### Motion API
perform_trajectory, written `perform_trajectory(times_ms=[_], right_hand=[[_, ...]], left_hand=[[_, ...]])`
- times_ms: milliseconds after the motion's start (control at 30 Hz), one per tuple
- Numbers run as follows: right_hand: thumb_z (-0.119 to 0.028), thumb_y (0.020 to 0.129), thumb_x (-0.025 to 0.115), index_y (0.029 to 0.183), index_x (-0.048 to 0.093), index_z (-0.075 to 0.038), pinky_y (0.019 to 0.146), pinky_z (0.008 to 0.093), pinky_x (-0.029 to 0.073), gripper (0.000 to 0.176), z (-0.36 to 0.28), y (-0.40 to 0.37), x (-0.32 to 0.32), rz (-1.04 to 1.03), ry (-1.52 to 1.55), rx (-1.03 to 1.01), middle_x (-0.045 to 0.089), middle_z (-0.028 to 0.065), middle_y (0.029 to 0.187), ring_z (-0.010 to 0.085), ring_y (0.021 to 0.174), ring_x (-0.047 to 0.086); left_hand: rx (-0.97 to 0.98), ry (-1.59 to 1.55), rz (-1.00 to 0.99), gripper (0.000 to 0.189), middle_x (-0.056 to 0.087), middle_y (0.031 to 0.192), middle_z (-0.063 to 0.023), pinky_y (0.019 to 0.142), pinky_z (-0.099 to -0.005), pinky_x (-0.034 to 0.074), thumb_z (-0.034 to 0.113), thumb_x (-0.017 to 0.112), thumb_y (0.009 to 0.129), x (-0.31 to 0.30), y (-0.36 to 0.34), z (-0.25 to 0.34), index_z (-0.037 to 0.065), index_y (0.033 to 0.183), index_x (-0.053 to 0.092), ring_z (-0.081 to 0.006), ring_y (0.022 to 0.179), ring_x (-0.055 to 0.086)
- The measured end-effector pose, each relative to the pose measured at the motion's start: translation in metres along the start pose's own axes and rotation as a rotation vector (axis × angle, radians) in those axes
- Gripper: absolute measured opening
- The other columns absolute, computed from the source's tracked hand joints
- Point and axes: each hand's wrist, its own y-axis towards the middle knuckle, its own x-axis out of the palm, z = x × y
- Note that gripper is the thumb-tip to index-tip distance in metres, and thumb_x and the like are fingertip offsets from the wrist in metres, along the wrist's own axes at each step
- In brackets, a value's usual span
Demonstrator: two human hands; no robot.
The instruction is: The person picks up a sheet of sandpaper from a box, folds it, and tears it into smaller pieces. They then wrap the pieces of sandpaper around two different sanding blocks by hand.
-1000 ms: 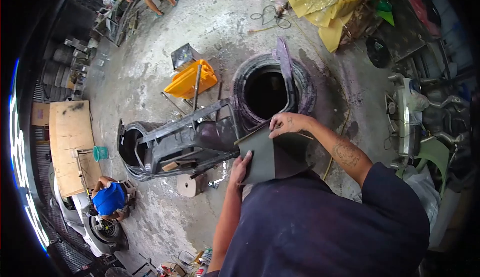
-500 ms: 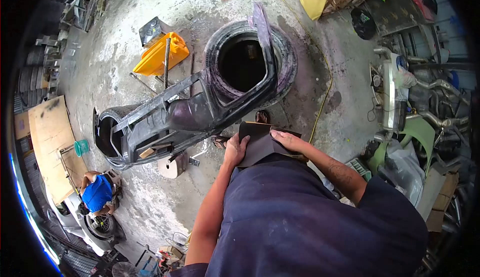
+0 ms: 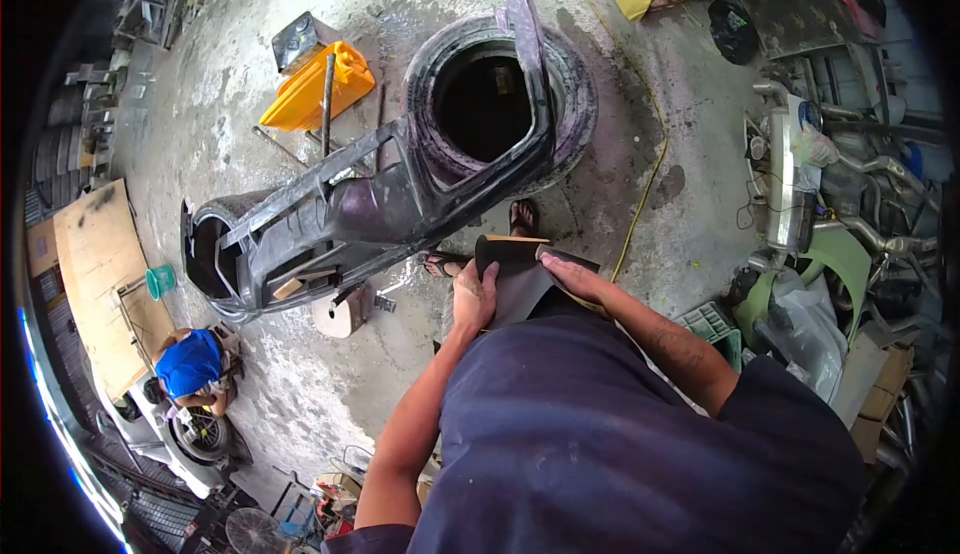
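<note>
A dark sheet of sandpaper (image 3: 520, 289) with a tan underside showing at its curled top edge is held in front of my body. My left hand (image 3: 475, 296) grips its left side, thumb on top. On the other side my right hand (image 3: 574, 280) pinches the upper right part, where the sheet is bent. My shirt hides the lower end of the sheet. Beyond my hands lies a black car bumper (image 3: 372, 206), resting across a large tyre (image 3: 578, 134) and a smaller tyre (image 3: 205, 244) at the left.
An orange plastic piece (image 3: 320, 94) and a black battery (image 3: 303, 44) stand behind the bumper. A yellow hose (image 3: 655, 169) runs along the floor. Exhaust pipes (image 3: 880, 244) are piled at the right. A person in blue (image 3: 190, 364) crouches by a wheel at lower left.
The sandpaper has flexed between my hands and its tan edge shows more. My view has shifted slightly. The person in blue has bent lower toward the wheel.
</note>
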Motion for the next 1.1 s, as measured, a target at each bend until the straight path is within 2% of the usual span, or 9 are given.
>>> perform_trajectory(times_ms=[167,200,267,333,400,467,600,833,1100], right_hand=[[-0.047,0.102,0.032,0.133,0.052,0.000,0.107,0.0345,0.036,0.059,-0.034,-0.017,-0.031,0.075,0.012,0.010,0.056,0.0179,0.134,0.0298,0.128,0.050],[-0.044,0.102,0.036,0.120,0.060,0.001,0.097,0.0371,0.044,0.054,-0.029,-0.015,-0.027,0.243,-0.080,-0.203,0.064,0.0184,0.119,0.0324,0.112,0.060],[-0.041,0.102,0.041,0.119,0.060,0.002,0.095,0.0372,0.045,0.049,-0.018,-0.014,-0.030,0.194,-0.316,-0.278,0.063,0.0198,0.120,0.0337,0.110,0.059],[-0.038,0.101,0.042,0.118,0.060,0.002,0.095,0.0376,0.045,0.047,0.008,-0.004,-0.016,0.214,-0.344,-0.355,0.063,0.0202,0.119,0.0343,0.109,0.060],[-0.035,0.101,0.044,0.117,0.060,0.003,0.094,0.0381,0.045,0.044,0.026,-0.001,-0.005,0.240,-0.370,-0.428,0.064,0.0205,0.118,0.0349,0.108,0.060],[-0.030,0.100,0.044,0.116,0.061,0.002,0.095,0.0384,0.045,0.039,0.031,-0.004,0.005,0.245,-0.059,-0.217,0.064,0.0212,0.116,0.0367,0.108,0.060],[-0.029,0.103,0.040,0.112,0.061,0.002,0.093,0.0358,0.046,0.039,0.060,0.006,0.015,0.323,-0.185,-0.449,0.064,0.0209,0.115,0.0350,0.107,0.061],[-0.031,0.104,0.040,0.118,0.061,0.001,0.093,0.0285,0.043,0.041,0.039,-0.004,0.014,0.223,0.071,-0.345,0.067,0.0106,0.112,0.0159,0.103,0.060],[-0.034,0.103,0.039,0.119,0.058,0.003,0.095,0.0336,0.042,0.045,0.018,-0.009,0.004,0.160,0.033,-0.244,0.065,0.0172,0.116,0.0282,0.107,0.061]], left_hand=[[0.109,0.060,-0.098,0.029,0.068,0.089,-0.0245,0.077,-0.0414,0.050,0.023,0.058,0.093,-0.008,0.021,-0.009,-0.004,0.103,0.063,-0.0389,0.085,0.067],[0.087,0.057,-0.211,0.029,0.068,0.089,-0.0244,0.077,-0.0414,0.049,0.023,0.058,0.093,-0.011,0.028,-0.013,-0.004,0.103,0.063,-0.0389,0.085,0.066],[0.120,0.058,-0.241,0.030,0.068,0.089,-0.0242,0.078,-0.0410,0.050,0.023,0.059,0.093,-0.012,0.034,-0.021,-0.005,0.103,0.063,-0.0381,0.085,0.067],[0.039,0.053,-0.326,0.034,0.070,0.090,-0.0166,0.078,-0.0354,0.049,0.028,0.060,0.093,-0.009,0.033,-0.021,-0.003,0.108,0.062,-0.0211,0.082,0.066],[0.046,0.041,-0.323,0.034,0.070,0.090,-0.0184,0.077,-0.0357,0.050,0.027,0.060,0.093,-0.003,0.030,-0.023,-0.004,0.108,0.063,-0.0236,0.083,0.068],[0.049,0.103,-0.252,0.029,0.067,0.092,-0.0253,0.079,-0.0427,0.050,0.022,0.060,0.090,0.001,0.024,-0.023,-0.003,0.104,0.063,-0.0402,0.089,0.066],[0.069,0.111,-0.099,0.026,0.067,0.089,-0.0260,0.078,-0.0447,0.050,0.021,0.059,0.090,0.007,0.002,-0.011,-0.002,0.102,0.063,-0.0418,0.090,0.065],[-0.003,0.081,0.012,0.024,0.065,0.088,-0.0279,0.076,-0.0465,0.050,0.019,0.060,0.089,0.011,-0.006,-0.018,-0.004,0.097,0.063,-0.0449,0.088,0.064],[-0.064,0.134,0.042,0.034,0.066,0.096,-0.0287,0.080,-0.0460,0.049,0.029,0.060,0.091,-0.006,-0.001,-0.001,-0.003,0.104,0.063,-0.0425,0.094,0.064]])
